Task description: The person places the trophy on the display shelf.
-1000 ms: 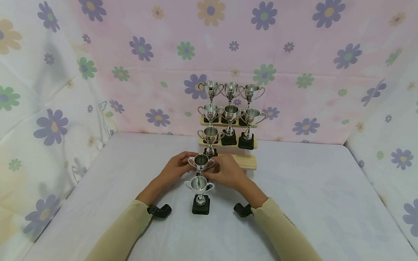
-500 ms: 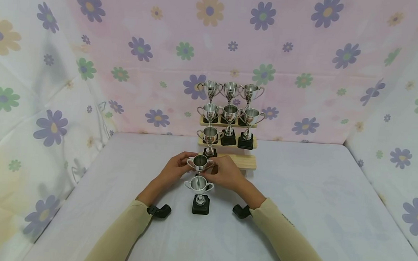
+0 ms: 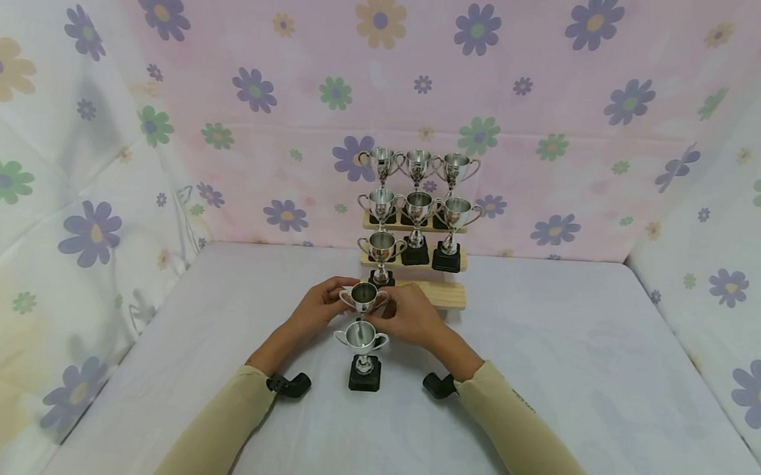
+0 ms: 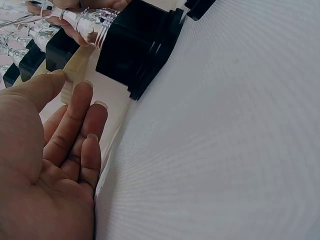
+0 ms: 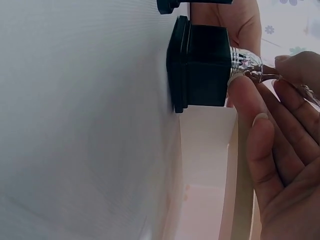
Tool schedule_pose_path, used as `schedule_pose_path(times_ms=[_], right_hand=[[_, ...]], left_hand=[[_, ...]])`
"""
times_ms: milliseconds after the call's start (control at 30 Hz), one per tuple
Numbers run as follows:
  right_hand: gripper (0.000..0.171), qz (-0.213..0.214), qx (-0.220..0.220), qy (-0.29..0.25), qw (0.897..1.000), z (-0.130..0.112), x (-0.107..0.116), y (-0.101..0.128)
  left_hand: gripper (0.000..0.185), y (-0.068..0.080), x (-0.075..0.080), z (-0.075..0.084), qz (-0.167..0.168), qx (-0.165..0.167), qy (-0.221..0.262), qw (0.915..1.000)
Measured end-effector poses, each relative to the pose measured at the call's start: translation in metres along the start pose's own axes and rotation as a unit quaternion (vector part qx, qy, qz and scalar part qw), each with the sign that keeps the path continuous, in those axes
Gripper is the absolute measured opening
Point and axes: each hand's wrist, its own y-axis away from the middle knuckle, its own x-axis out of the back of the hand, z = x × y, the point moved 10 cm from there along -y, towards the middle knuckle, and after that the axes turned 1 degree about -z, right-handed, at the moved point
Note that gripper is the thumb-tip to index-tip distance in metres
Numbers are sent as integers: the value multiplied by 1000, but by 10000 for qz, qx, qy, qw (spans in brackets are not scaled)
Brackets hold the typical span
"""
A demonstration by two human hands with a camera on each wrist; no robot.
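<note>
A small silver trophy cup (image 3: 364, 297) with two handles stands in front of a stepped wooden rack. My right hand (image 3: 411, 313) pinches its stem between thumb and fingers (image 5: 247, 97). Its black base (image 5: 207, 65) appears to rest on the white cloth. To the left of the cup is my left hand (image 3: 316, 306), fingers loosely bent and nothing in its palm. In the left wrist view the left thumb (image 4: 50, 85) lies by the end of the rack's wooden step (image 4: 77, 65); contact is hard to tell. Nearer me, another trophy (image 3: 364, 373) stands upright on the cloth.
The rack's lowest step (image 3: 439, 294) bears one trophy (image 3: 383, 249) at its left end; bare wood shows on the right. Several more trophies (image 3: 419, 207) fill the two upper steps, side by side. Flower-patterned cloth (image 3: 299, 77) hangs behind and at both sides.
</note>
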Motion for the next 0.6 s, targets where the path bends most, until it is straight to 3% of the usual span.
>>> schedule_pose_path(times_ms=[600], right_hand=[[14, 114, 227, -197, 9995, -6, 16, 1]], left_hand=[[43, -1, -1, -1, -52, -26, 31, 10000]])
